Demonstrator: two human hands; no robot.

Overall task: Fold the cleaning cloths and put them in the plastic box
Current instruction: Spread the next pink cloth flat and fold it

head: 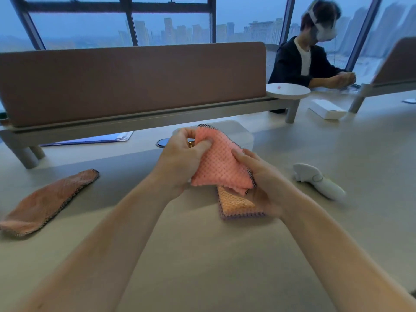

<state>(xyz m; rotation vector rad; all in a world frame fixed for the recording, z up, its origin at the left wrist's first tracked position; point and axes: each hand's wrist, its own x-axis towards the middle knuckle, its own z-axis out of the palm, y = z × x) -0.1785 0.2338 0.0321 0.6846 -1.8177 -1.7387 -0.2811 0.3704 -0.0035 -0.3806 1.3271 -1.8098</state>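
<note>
Both my hands hold a pink waffle-textured cleaning cloth with a dark stitched edge, lifted above the table's middle. My left hand pinches its upper left part, thumb on top. My right hand grips its right edge from below. Under them, an orange cloth lies folded on a purple one. Another pink cloth lies folded on the table at the left. The translucent plastic box stands just behind the held cloth, partly hidden by it.
A white handheld controller lies to the right of my hands. A brown desk divider runs along the back, with blue papers beneath it. A white box lies far right. Another person sits beyond the divider.
</note>
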